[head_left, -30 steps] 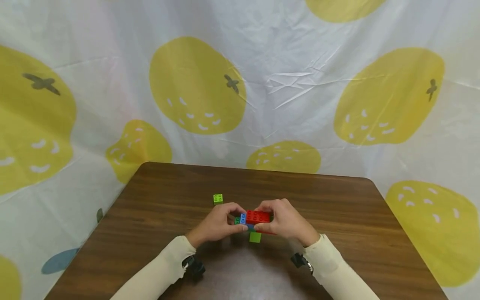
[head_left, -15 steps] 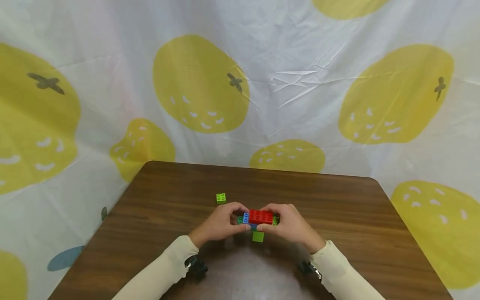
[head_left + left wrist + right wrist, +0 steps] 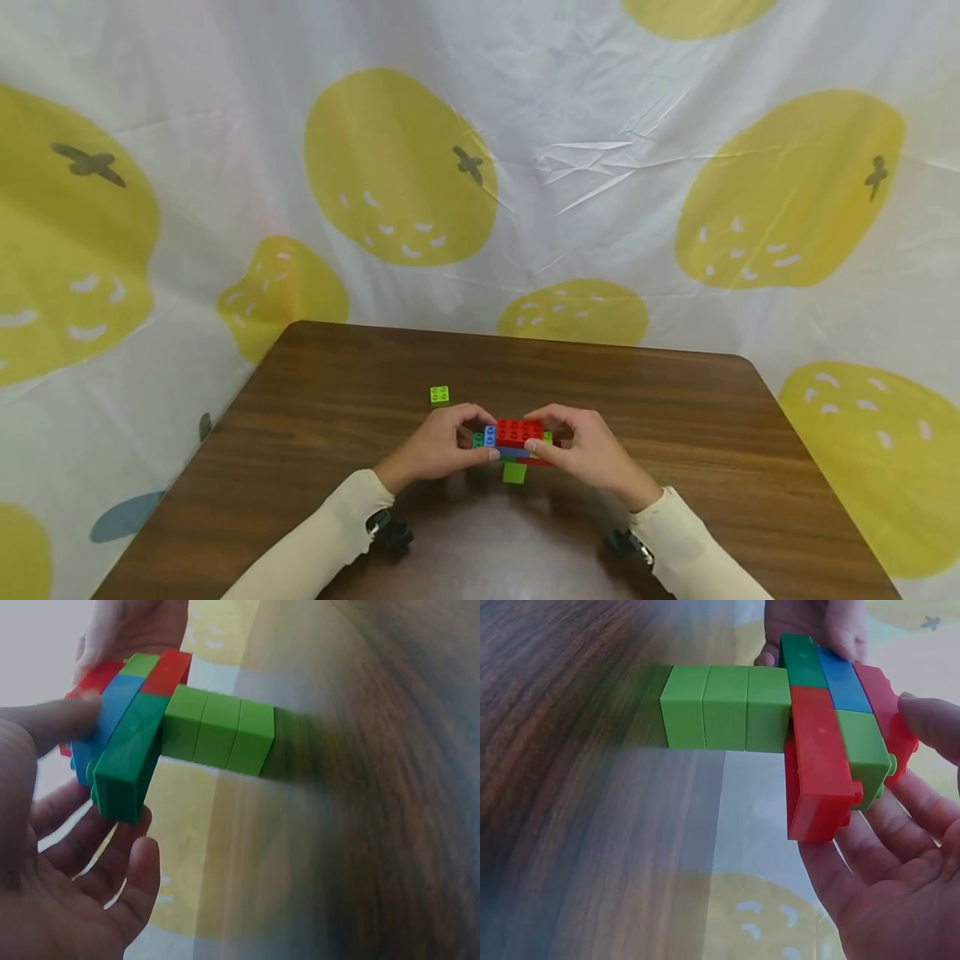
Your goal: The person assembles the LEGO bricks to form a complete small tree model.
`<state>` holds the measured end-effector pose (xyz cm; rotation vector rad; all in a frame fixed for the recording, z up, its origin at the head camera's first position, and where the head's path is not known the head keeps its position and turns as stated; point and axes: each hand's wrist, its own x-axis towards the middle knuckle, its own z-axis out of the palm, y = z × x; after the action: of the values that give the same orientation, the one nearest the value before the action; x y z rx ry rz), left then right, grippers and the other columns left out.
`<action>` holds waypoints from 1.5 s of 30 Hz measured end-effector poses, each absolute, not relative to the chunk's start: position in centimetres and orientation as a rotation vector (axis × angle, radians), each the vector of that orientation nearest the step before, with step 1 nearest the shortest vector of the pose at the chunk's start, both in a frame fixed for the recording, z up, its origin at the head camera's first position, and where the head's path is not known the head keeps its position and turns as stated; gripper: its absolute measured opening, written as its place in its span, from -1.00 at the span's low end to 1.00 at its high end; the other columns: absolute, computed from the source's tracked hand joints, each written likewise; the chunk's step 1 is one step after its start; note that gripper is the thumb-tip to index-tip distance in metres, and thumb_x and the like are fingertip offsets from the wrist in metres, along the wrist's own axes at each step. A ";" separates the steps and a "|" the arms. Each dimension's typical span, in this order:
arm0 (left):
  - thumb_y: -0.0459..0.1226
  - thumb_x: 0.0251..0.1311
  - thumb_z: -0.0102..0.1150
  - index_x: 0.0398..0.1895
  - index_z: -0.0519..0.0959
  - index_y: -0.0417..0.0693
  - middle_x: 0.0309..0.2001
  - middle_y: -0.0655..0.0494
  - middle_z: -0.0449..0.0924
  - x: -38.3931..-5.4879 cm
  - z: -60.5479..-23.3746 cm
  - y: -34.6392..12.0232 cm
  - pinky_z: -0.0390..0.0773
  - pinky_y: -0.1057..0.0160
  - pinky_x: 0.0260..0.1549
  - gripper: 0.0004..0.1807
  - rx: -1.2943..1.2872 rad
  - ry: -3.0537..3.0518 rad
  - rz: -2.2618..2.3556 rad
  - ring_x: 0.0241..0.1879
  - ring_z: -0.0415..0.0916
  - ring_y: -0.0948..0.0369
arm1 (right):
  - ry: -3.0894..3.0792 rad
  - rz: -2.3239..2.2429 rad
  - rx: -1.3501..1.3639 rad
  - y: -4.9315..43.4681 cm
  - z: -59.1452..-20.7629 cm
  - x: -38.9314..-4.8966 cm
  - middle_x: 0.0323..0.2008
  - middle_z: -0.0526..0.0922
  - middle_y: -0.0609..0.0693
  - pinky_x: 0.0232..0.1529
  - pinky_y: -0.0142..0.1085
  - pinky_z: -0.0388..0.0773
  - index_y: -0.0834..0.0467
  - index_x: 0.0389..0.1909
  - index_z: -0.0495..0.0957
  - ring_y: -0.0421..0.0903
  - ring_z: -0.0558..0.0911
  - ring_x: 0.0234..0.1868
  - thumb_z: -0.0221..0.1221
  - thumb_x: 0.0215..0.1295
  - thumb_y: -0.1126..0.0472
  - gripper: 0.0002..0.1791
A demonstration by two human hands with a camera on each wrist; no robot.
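In the head view, both hands hold a structure of joined toy building bricks at the middle of the table. A red brick [image 3: 519, 432] tops it, above a blue brick [image 3: 491, 435] and a lime brick [image 3: 864, 746]. Beneath these lie a dark green brick [image 3: 135, 754] and another red brick [image 3: 821, 742], carried on a column of lime bricks [image 3: 219, 727]. My left hand [image 3: 435, 446] grips the blue layer, thumb on the near side. My right hand [image 3: 596, 454] has its thumb against the top red brick and its fingers around the far side.
A loose lime brick [image 3: 439, 395] with studs up lies beyond the left hand. The brown wooden table [image 3: 360, 358] ends at a lemon-print cloth [image 3: 570, 217] hung behind and at the sides.
The right hand has shifted slightly right, and its thumb has moved up onto the top red brick. More of the structure's right end shows. The left hand keeps its hold.
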<state>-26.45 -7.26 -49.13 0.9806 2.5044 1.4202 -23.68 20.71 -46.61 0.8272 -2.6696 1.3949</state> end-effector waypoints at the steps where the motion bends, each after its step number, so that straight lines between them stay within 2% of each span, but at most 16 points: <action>1: -0.05 0.26 0.50 0.10 0.66 0.05 -0.01 0.17 0.72 -26.5 -49.1 -7.4 0.74 0.19 -0.08 -0.59 0.978 2.494 1.428 -0.07 0.65 0.25 | -2.667 1.395 0.833 20.7 -46.7 -23.7 -0.16 0.84 -0.08 -0.23 -0.31 0.70 0.03 0.10 0.71 -0.20 0.74 -0.28 0.43 0.37 0.04 -0.66; 4: -0.05 0.33 0.43 0.12 0.66 0.05 0.03 0.15 0.72 -26.6 -49.0 -8.0 0.72 0.13 0.01 -0.62 0.970 2.458 1.468 0.00 0.65 0.21 | -2.669 1.393 0.831 20.8 -46.8 -23.7 -0.16 0.84 -0.07 -0.29 -0.27 0.70 0.03 0.09 0.71 -0.19 0.73 -0.32 0.43 0.37 0.04 -0.66; 9: -0.10 0.40 0.37 0.12 0.66 -0.06 0.05 0.01 0.72 -27.3 -48.8 -8.8 0.70 0.20 0.00 -0.65 0.943 2.497 1.522 0.02 0.66 0.14 | -2.687 1.392 0.815 20.6 -46.7 -23.6 -0.14 0.84 -0.06 -0.20 -0.23 0.74 0.04 0.11 0.70 -0.20 0.75 -0.26 0.42 0.38 0.03 -0.65; 12: -0.10 0.38 0.38 0.13 0.66 -0.09 0.03 0.00 0.73 -27.8 -48.7 -9.2 0.69 0.18 0.01 -0.62 0.900 2.547 1.533 0.02 0.65 0.13 | -2.694 1.389 0.807 20.6 -46.6 -23.6 -0.14 0.83 -0.06 -0.19 -0.23 0.73 0.04 0.11 0.70 -0.19 0.75 -0.26 0.42 0.38 0.02 -0.64; 20: -0.12 0.28 0.49 0.12 0.66 0.03 0.09 -0.11 0.72 -30.7 -49.7 -10.6 0.69 -0.03 0.10 -0.61 0.781 2.676 1.557 0.08 0.65 -0.02 | -2.699 1.364 0.814 20.9 -46.6 -23.7 -0.17 0.83 -0.08 -0.30 -0.26 0.67 0.02 0.11 0.70 -0.19 0.69 -0.36 0.41 0.39 0.03 -0.66; 24: -0.15 0.25 0.51 0.16 0.65 -0.07 0.12 -0.12 0.70 -32.0 -50.1 -11.4 0.65 -0.08 0.09 -0.55 0.712 2.752 1.520 0.10 0.63 -0.07 | -2.706 1.365 0.820 20.9 -46.7 -23.7 -0.18 0.83 -0.09 -0.30 -0.29 0.67 0.02 0.12 0.70 -0.19 0.70 -0.36 0.41 0.40 0.02 -0.66; 29: -0.19 0.22 0.53 0.21 0.64 -0.19 0.16 -0.15 0.65 -33.1 -50.6 -11.8 0.59 -0.18 0.19 -0.47 0.651 2.829 1.447 0.18 0.60 -0.13 | -2.702 1.362 0.829 20.9 -46.8 -23.8 -0.18 0.83 -0.09 -0.32 -0.30 0.67 0.02 0.12 0.70 -0.20 0.69 -0.36 0.41 0.39 0.03 -0.66; 35: -0.16 0.19 0.55 0.28 0.62 -0.13 0.21 -0.14 0.59 -33.9 -51.5 -11.9 0.52 -0.15 0.29 -0.40 0.542 2.885 1.266 0.24 0.55 -0.10 | -2.703 1.383 0.825 20.9 -47.0 -23.8 -0.18 0.83 -0.07 -0.39 -0.31 0.64 0.01 0.11 0.70 -0.18 0.68 -0.41 0.42 0.38 0.04 -0.66; 41: -0.23 0.19 0.55 0.23 0.65 -0.12 0.15 -0.14 0.63 -34.4 -52.3 -11.7 0.56 -0.11 0.19 -0.46 0.514 2.899 1.192 0.11 0.57 -0.05 | -2.693 1.405 0.829 20.7 -47.0 -23.7 -0.18 0.83 -0.06 -0.37 -0.32 0.65 0.01 0.11 0.70 -0.19 0.70 -0.39 0.43 0.38 0.06 -0.66; 45: -0.25 0.22 0.53 0.19 0.68 -0.07 0.12 -0.10 0.67 -34.7 -52.6 -11.7 0.58 -0.09 0.18 -0.54 0.493 2.910 1.156 0.11 0.60 -0.04 | -2.685 1.396 0.834 20.6 -46.8 -23.6 -0.19 0.82 -0.07 -0.32 -0.32 0.68 0.03 0.11 0.70 -0.19 0.70 -0.36 0.42 0.38 0.08 -0.67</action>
<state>-34.68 -11.65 -52.58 0.4927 2.9102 1.1559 -23.62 20.61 -46.77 0.8338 -2.6848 1.3961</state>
